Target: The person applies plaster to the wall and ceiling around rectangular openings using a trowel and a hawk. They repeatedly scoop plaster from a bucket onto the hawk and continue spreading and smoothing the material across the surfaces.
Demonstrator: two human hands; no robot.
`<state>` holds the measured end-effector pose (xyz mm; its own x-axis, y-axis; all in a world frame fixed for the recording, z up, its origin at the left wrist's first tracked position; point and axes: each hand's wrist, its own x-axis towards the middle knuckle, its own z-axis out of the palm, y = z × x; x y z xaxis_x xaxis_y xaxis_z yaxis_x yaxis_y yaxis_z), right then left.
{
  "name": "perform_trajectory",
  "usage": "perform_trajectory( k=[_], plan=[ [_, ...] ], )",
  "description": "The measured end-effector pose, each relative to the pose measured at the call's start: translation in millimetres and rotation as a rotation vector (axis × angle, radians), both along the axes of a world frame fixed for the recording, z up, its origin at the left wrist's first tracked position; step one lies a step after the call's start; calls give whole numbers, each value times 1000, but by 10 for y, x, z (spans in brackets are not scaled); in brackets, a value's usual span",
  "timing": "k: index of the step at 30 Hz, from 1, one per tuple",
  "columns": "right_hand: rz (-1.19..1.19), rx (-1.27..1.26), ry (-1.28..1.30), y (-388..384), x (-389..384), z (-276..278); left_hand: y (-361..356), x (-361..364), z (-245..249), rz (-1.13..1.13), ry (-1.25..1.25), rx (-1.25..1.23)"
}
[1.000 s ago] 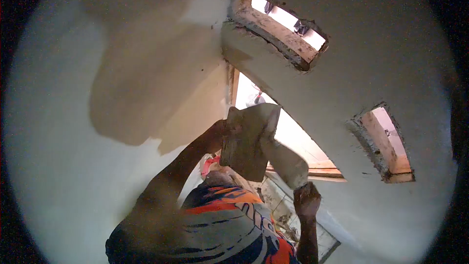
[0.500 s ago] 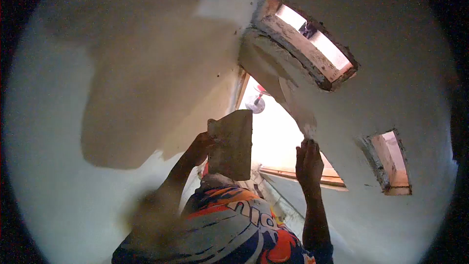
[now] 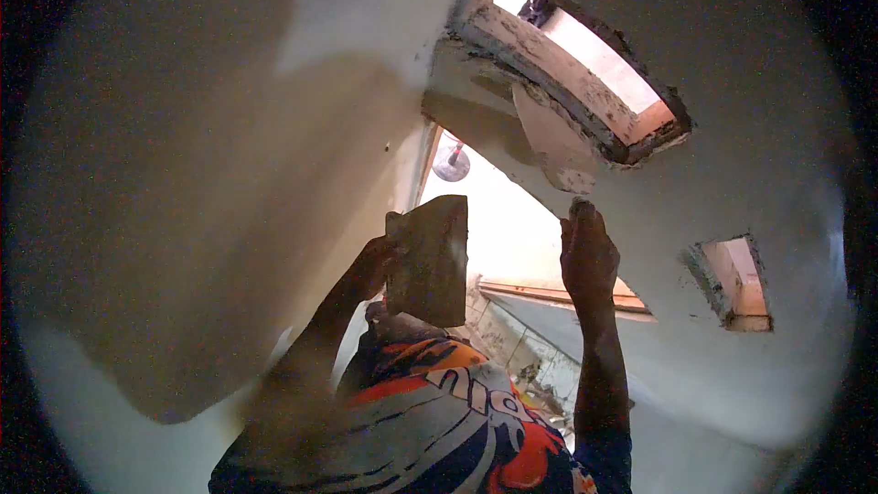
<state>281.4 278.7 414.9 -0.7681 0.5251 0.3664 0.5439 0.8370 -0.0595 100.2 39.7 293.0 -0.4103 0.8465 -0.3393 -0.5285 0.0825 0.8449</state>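
On the left, my left hand (image 3: pixel 373 261) is closed on the edge of a flat, dull brown board (image 3: pixel 428 261), which stands nearly upright in front of my chest. My right hand (image 3: pixel 588 252), raised on the other side, has its fingers wrapped round the lower end of a trowel (image 3: pixel 553 142). Its pale, smeared blade points up and left, lying against or very close to the wall just below a framed opening (image 3: pixel 585 82). Most of the trowel's handle is hidden in my fingers.
A smaller opening (image 3: pixel 745 284) with rough edges is at the right. Between my hands shows a bright doorway-like gap, with a round grey disc (image 3: pixel 451 163) in it. A smooth wall (image 3: pixel 210 174) fills the left. Tiles (image 3: pixel 512 338) show low down, beyond my patterned shirt (image 3: pixel 439 412).
My right hand and the trowel have moved up, nearer the framed opening. My left hand stays closed on the board, about where it was. The view has shifted a little.
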Motion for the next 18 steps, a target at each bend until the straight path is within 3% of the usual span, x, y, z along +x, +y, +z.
perform_trajectory(
  k=[2,4,10,16,18],
  plan=[
    [42,-20,70,3,80,42,81,-19,-34,-26,-54,12],
    [-47,15,-72,-19,155,116,154,-24,-42,-37,-224,55],
    [-21,134,-82,-30,394,146,183,-97,-379,-165,-77,-32],
    [-71,51,-73,-263,505,450,178,-120,-438,-99,-84,-56],
    [-210,-89,7,-350,535,537,246,-125,-586,-78,-51,-86]
  ],
)
